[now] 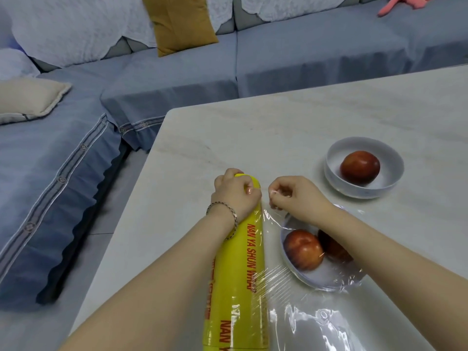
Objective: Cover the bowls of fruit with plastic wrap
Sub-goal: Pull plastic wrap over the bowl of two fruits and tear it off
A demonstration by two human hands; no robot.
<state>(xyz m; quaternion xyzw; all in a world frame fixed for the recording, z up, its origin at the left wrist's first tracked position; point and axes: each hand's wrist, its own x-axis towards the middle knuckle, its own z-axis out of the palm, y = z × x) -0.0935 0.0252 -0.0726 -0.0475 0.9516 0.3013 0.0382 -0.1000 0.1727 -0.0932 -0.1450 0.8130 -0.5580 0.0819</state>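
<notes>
A long yellow roll of plastic wrap (pixel 240 272) lies on the pale table (pixel 291 117), pointing away from me. My left hand (pixel 235 196) grips its far end. Just to the right, my right hand (pixel 291 196) pinches the edge of the clear film (pixel 311 323) that is pulled off the roll. The film stretches over the near white bowl (pixel 316 277), which holds two red apples (pixel 304 249); my right forearm crosses above this bowl. A second white bowl (pixel 364 168) with one red apple (pixel 359 167) stands uncovered farther right.
A blue-covered sofa (pixel 177 79) wraps around the table's far and left sides, with a mustard cushion (pixel 179 21) and a beige cushion (pixel 27 97). A pink soft thing (pixel 405 3) lies at the top right. The table's left edge runs close to the roll.
</notes>
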